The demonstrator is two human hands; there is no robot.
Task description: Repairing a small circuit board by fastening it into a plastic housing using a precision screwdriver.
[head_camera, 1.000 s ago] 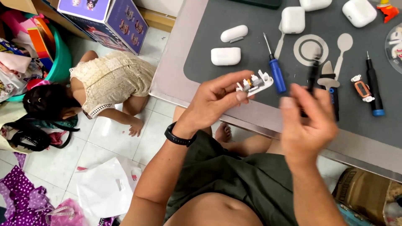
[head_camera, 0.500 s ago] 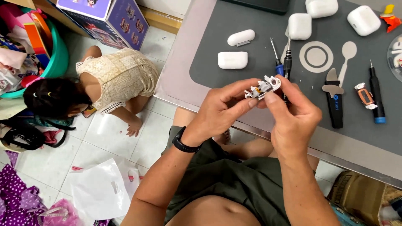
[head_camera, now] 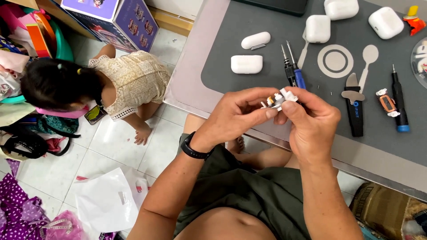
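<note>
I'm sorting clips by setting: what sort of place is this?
Probably a home repair bench: both hands, left hand and right hand, hold a small white part over a grey work mat with screwdrivers and white earbud cases; a child sits on the tiled floor.

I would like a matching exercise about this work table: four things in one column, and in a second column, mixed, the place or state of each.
Things:
1. small white part
2. black wristband
3. blue-handled screwdriver
4. black pry tool

Places or states:
A. lies on the grey mat, right of the hands
B. held between the fingertips of both hands
C. worn on the left hand's wrist
D. lies on the mat just behind the hands

Pairs: 1-B, 2-C, 3-D, 4-A
</note>
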